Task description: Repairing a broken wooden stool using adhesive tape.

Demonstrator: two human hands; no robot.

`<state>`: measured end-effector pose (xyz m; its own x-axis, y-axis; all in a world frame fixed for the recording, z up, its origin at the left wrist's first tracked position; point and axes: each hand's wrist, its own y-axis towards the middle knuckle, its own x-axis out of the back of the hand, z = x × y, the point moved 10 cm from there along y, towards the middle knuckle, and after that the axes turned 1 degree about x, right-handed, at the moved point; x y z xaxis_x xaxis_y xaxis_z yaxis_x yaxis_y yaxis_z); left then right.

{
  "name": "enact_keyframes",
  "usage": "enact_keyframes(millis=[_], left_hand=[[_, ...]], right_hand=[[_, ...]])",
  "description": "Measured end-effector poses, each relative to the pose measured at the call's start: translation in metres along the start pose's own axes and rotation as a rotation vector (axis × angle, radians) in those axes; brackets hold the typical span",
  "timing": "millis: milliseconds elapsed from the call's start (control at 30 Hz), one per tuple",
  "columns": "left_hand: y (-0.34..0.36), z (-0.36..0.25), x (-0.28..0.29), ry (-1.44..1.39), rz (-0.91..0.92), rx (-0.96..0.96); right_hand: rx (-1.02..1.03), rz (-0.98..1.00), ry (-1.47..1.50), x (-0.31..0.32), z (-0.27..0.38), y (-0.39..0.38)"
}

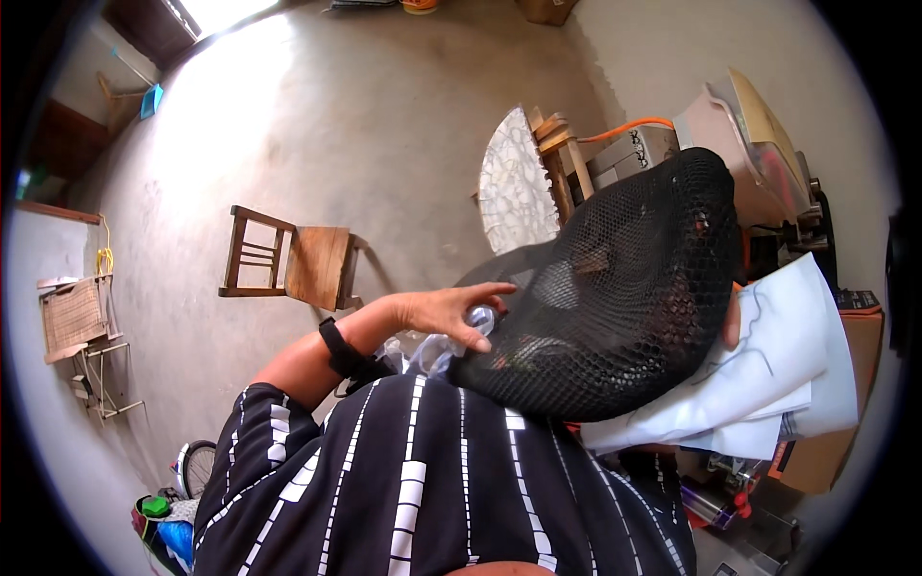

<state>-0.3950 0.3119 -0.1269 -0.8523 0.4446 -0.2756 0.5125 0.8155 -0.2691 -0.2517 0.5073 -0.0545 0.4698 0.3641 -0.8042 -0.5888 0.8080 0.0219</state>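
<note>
Black mesh bag [615,288] is right up against your chest, bulging, between your two hands. Your left hand [447,312] is at its left edge: half curled, index finger stuck out toward the mesh, clear plastic [480,319] bunched between thumb and fingers. More of that plastic trails down beside the bag's lower left edge. Your right hand [733,322] is at the bag's right edge; only a bit of finger shows, so can't tell how open it is or whether it grips. White sheet [768,355] sits just right of the bag, past that hand. Farther out: marbled tabletop [514,182] beyond the bag's upper left edge, pale bin [735,154] beyond its upper right, wooden chair [317,266] well left on the floor.
</note>
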Motion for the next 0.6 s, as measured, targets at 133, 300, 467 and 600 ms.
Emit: enact_keyframes(millis=[133, 300, 467, 600], left_hand=[[-0.006, 0.015, -0.003, 0.01, 0.027, 0.027], [-0.013, 0.018, -0.019, -0.01, 0.108, 0.14], [-0.028, 0.011, -0.025, 0.077, 0.108, 0.072], [-0.028, 0.021, -0.022, 0.186, 0.043, 0.125]], right_hand=[[-0.027, 0.008, 0.018, -0.002, -0.004, 0.001], [-0.03, 0.03, 0.035, -0.005, 0.001, -0.005], [-0.091, 0.106, 0.116, -0.011, -0.004, -0.005], [-0.197, 0.213, 0.219, -0.022, -0.012, -0.005]])
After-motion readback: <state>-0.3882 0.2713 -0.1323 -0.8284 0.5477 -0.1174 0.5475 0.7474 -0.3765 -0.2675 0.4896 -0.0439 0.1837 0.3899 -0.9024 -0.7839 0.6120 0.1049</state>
